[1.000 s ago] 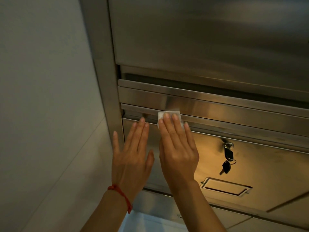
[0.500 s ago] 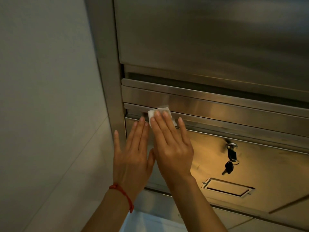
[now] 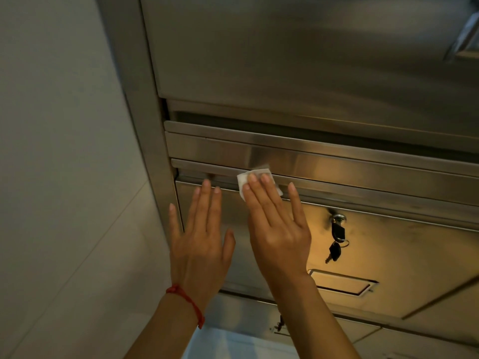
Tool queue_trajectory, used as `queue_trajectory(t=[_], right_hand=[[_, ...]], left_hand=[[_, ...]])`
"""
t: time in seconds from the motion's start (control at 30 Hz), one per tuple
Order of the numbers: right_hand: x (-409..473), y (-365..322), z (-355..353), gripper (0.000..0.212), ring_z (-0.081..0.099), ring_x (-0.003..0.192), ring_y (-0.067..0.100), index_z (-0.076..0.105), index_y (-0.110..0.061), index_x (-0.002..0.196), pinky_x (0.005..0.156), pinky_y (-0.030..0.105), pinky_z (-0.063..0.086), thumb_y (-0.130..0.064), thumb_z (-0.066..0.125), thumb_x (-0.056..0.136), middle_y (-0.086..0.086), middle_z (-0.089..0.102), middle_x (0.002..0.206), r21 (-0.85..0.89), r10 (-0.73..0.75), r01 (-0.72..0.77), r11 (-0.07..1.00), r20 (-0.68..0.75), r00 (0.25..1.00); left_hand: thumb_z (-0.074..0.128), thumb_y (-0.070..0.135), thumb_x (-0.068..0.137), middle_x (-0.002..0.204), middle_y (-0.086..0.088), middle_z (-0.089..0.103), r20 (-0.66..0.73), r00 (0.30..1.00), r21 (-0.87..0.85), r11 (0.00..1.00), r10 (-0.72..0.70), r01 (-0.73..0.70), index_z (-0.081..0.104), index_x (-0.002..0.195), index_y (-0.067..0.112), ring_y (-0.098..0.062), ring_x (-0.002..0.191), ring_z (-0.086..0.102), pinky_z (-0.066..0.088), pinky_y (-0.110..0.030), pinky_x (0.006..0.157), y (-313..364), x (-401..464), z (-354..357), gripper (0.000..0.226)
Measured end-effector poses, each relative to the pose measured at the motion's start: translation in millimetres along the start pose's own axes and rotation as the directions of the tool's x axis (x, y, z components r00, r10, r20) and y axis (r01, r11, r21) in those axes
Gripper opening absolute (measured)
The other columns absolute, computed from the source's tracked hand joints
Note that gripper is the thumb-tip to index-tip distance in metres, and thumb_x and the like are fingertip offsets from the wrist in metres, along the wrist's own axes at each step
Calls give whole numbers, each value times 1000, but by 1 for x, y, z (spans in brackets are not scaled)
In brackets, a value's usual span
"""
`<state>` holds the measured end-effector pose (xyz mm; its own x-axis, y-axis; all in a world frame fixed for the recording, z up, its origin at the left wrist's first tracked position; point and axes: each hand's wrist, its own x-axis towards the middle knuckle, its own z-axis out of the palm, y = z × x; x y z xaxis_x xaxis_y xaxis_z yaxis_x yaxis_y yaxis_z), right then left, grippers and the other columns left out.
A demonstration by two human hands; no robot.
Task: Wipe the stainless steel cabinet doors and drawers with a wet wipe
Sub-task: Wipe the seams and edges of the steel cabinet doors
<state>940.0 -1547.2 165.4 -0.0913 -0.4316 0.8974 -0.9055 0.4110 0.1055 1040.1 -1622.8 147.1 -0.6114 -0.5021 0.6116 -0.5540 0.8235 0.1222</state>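
Since half a second ago, right hand (image 3: 278,237) and the small white folded wet wipe (image 3: 243,180) have slid a bit rightward along the drawer's top lip, opening a gap from the left hand (image 3: 201,244), which has stayed put. Wipe sits under the right fingers (image 3: 261,200), on the folded upper edge of the brushed stainless steel drawer front (image 3: 388,257), near its left end. Right fingers straight and spread, pressing the wipe flat against the metal; not curled round it. Left hand flat on the same drawer front just beside, fingers straight and slightly fanned, fingertips reaching the top lip, holding nothing. Thin red cord bracelet (image 3: 186,301) on the left wrist.

Right of the hands: round silver lock (image 3: 339,218) in the drawer front with a black-headed key in it, second black key (image 3: 334,251) dangling below on a ring. Below that, a recessed rectangular steel pull handle (image 3: 344,285). Above the wiped lip, a narrow stainless steel drawer strip (image 3: 337,161), then a large plain steel cabinet door (image 3: 298,53). Vertical steel cabinet frame post (image 3: 145,112) at left, meeting a pale grey tiled wall (image 3: 57,151). Another steel panel below the drawer, detail too dim to tell.
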Motion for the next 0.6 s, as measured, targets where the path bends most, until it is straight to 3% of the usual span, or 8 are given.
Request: queue_trajectory(t=[0.6], right_hand=[[-22, 47, -24, 32, 49, 124, 20, 61, -7, 122, 106, 44, 34, -3, 55, 91, 8, 54, 131, -43, 64, -64, 997, 2, 998]], left_hand=[[38, 30, 86, 144, -17, 39, -17, 995, -34, 995, 98, -99, 43, 136, 0, -36, 132, 36, 18, -66, 101, 47, 1, 8, 60]])
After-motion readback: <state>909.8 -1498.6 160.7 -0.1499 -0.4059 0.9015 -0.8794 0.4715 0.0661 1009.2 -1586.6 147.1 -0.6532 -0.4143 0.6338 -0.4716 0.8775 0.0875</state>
